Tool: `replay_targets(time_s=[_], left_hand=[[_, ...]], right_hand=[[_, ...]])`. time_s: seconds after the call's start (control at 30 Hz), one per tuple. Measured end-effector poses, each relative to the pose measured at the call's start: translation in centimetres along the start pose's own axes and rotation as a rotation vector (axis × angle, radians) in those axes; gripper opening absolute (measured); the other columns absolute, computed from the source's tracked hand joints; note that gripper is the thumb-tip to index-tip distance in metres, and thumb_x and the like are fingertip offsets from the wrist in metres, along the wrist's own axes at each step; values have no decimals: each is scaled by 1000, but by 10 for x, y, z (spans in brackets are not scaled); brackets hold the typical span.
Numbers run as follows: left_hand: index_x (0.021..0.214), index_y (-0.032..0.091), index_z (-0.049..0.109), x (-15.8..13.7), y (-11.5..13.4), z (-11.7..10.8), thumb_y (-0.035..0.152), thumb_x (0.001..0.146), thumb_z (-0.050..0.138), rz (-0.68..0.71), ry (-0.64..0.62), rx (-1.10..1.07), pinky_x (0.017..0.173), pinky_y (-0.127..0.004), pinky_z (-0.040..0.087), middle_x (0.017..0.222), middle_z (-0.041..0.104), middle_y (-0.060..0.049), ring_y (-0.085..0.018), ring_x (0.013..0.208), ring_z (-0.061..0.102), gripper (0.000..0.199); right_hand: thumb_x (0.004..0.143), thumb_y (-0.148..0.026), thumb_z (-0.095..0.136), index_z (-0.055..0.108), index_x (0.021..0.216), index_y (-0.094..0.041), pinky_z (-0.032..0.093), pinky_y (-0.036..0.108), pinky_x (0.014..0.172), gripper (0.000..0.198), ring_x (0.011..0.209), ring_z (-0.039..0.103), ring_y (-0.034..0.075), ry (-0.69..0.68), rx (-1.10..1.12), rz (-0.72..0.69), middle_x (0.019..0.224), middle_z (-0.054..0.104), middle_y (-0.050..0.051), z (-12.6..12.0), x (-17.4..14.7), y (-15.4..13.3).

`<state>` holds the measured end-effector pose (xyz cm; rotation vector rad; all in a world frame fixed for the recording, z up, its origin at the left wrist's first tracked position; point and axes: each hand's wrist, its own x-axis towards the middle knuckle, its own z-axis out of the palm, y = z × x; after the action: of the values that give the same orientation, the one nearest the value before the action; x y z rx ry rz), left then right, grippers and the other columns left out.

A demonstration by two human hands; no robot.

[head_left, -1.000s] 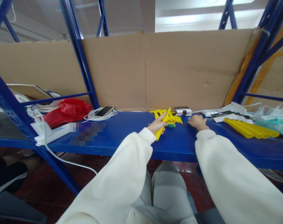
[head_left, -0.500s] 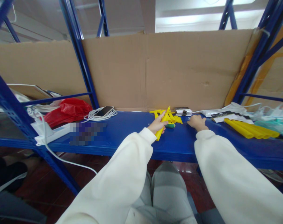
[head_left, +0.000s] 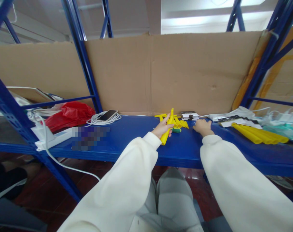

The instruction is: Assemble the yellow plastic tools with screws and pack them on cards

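My left hand (head_left: 161, 128) is wrapped round a yellow tapered plastic tube (head_left: 164, 138), its narrow end pointing up and away from me. Just behind it lie several small yellow plastic pieces (head_left: 177, 121) in a loose pile. A green thing with a rounded yellow end (head_left: 176, 130), like a short handle, rests beside that hand, partly hidden. My right hand (head_left: 203, 127) is down at the blue shelf to the right of the pile, its fingers bent together. Whatever its fingertips hold is too small to make out.
More yellow tapered tubes (head_left: 259, 133) lie side by side at the right, near black-and-white packets (head_left: 238, 120). On the left are a phone (head_left: 108, 115) on a coiled white cable, a red plastic bag (head_left: 70, 114) and a white power strip (head_left: 55, 139). Cardboard (head_left: 185, 74) stands behind.
The yellow tube in my left hand has tilted slightly more upright. My right hand has shifted very slightly left, its fingers still bent at the shelf.
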<state>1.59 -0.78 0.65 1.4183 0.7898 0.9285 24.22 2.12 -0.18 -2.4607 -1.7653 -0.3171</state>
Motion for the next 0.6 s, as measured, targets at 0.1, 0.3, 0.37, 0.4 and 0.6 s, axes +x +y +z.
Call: replay_targets(time_s=[0.1,0.3,0.37,0.4,0.6], left_hand=[[165,37,5,2,-2,-1,3,92,51,-41,-21,-24,43,-18,39,90,60,1,-3,43,41,92],[165,34,3,0,-1,-3,1,90,50,-104,-68,-36,43,-18,38,78,54,5,-5,42,42,94],[165,34,3,-1,0,-3,0,90,49,-117,-76,-25,43,-18,38,77,53,6,-5,42,42,94],[165,35,3,-2,0,-3,0,90,49,-123,-80,-18,43,-18,38,77,53,6,-5,42,43,94],[165,34,5,-2,1,-3,1,90,48,-148,-90,7,44,-18,38,73,49,7,-6,43,43,92]], right_hand=[[92,-19,51,68,123,-8,37,53,106,37,129,57,35,0,-21,-22,129,67,24,-1,-2,-3],[88,-22,59,70,120,-11,40,53,101,36,122,61,35,30,-24,-43,125,69,23,2,1,-2],[87,-22,60,70,120,-12,40,54,100,36,121,62,36,33,-23,-39,123,70,23,3,3,-2],[87,-23,60,70,120,-12,40,54,100,36,121,62,36,32,-23,-36,123,70,23,3,3,-2],[88,-23,60,69,121,-10,39,54,103,36,125,61,36,16,-34,-70,127,68,24,-2,-2,-6]])
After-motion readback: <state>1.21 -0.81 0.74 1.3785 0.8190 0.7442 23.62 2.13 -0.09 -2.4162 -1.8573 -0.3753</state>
